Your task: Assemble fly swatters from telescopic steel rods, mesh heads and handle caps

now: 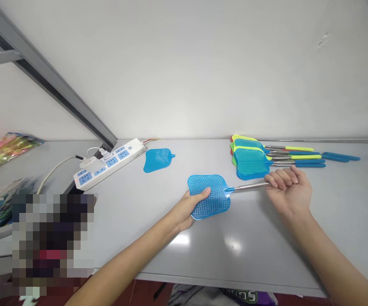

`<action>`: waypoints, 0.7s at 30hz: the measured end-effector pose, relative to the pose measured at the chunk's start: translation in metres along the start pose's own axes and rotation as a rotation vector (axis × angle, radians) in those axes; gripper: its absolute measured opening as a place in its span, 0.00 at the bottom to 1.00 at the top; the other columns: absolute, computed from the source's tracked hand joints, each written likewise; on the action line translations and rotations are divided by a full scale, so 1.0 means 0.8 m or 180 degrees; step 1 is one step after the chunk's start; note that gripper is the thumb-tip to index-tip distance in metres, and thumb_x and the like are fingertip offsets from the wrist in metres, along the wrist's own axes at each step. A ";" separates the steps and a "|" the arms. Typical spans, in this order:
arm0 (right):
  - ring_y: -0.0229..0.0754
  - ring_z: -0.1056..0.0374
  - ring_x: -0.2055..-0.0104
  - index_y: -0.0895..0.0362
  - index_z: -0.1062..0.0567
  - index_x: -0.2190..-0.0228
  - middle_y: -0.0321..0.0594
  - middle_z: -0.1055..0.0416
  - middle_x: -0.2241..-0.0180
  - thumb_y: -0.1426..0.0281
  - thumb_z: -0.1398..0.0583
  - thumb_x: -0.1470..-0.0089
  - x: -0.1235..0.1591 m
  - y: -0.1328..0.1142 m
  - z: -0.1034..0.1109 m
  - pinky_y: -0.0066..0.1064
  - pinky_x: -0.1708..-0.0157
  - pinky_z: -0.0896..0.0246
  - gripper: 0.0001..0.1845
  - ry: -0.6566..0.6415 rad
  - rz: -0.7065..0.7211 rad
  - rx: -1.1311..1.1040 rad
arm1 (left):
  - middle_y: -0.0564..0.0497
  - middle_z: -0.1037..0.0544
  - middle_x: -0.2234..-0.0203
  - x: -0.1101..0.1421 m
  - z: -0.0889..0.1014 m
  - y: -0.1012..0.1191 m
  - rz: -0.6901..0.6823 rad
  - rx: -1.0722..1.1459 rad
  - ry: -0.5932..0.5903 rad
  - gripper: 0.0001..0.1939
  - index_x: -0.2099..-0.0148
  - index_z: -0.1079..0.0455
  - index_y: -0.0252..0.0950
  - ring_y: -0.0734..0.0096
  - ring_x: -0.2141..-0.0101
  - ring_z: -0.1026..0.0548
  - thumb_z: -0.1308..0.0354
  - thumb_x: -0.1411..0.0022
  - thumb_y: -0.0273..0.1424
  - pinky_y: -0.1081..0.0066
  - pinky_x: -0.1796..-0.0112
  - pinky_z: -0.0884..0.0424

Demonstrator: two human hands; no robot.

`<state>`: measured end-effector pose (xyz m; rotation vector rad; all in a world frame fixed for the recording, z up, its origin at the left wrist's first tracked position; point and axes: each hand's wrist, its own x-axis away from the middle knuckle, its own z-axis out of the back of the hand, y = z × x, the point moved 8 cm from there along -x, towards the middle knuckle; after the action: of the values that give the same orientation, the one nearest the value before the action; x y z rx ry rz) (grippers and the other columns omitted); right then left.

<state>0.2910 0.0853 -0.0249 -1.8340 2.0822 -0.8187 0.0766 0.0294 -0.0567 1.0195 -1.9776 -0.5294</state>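
Head view: a blue swatter is held crosswise between the left grip and the right grip, its long axis slanted slightly away from the wearer toward the right end. From the left grip, the mesh head is extended to the right, and the metal shaft is carried on toward the right grip. The mesh head is thus nearer the left grip, while the shaft's far end is met by the right grip.

By the left grip the mesh is pinched near its left edge, thumb laid on top, fingers mostly hidden underneath. The right grip is curled around the shaft's end, fingers folded in; whether a handle sleeve is covered cannot be told.

Just beyond the right grip, swatters are piled on the tabletop, heads turned left and handles right. Loose blue sleeves are seen farther right. Beyond the left grip and to its left, a separate blue head is laid flat, with a power strip placed farther left.
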 end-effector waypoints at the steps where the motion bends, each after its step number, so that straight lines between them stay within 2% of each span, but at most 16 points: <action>1: 0.29 0.62 0.86 0.58 0.58 0.85 0.29 0.63 0.88 0.72 0.48 0.53 0.001 -0.001 -0.003 0.23 0.86 0.54 0.21 -0.0058 0.0000 0.0053 | 0.41 0.27 0.61 0.000 0.001 0.001 0.0001 0.0001 0.0008 0.19 0.55 0.34 0.32 0.62 0.64 0.27 0.42 0.50 0.32 0.62 0.59 0.33; 6: 0.29 0.58 0.86 0.58 0.55 0.85 0.29 0.62 0.86 0.70 0.48 0.52 0.000 -0.002 -0.015 0.24 0.84 0.52 0.20 -0.0280 -0.0049 0.0187 | 0.42 0.27 0.61 -0.002 0.003 0.005 -0.0009 -0.0018 -0.0032 0.18 0.55 0.35 0.33 0.62 0.63 0.27 0.43 0.49 0.33 0.62 0.58 0.34; 12: 0.30 0.53 0.84 0.57 0.53 0.85 0.29 0.58 0.85 0.69 0.49 0.51 -0.004 0.005 -0.021 0.25 0.80 0.47 0.18 -0.0439 -0.0350 0.0178 | 0.42 0.28 0.60 -0.003 0.007 0.008 -0.0147 -0.0129 -0.0052 0.17 0.55 0.34 0.33 0.61 0.63 0.28 0.44 0.49 0.32 0.62 0.58 0.34; 16: 0.30 0.51 0.83 0.57 0.51 0.84 0.29 0.57 0.84 0.70 0.49 0.51 -0.006 0.009 -0.019 0.26 0.78 0.45 0.17 -0.0385 -0.0472 0.0150 | 0.43 0.27 0.60 -0.002 0.008 0.012 -0.0269 -0.0237 -0.0018 0.18 0.55 0.34 0.34 0.60 0.62 0.28 0.43 0.49 0.33 0.61 0.59 0.34; 21: 0.30 0.50 0.83 0.57 0.49 0.84 0.28 0.56 0.84 0.71 0.48 0.51 -0.009 0.012 -0.016 0.27 0.77 0.44 0.16 -0.0365 -0.0590 0.0077 | 0.44 0.28 0.59 0.002 0.006 0.025 -0.0646 -0.0573 0.0032 0.18 0.55 0.34 0.35 0.61 0.61 0.29 0.43 0.50 0.33 0.62 0.58 0.35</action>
<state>0.2778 0.0962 -0.0211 -2.0331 1.8466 -0.7579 0.0630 0.0399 -0.0450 1.1116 -1.7910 -0.7968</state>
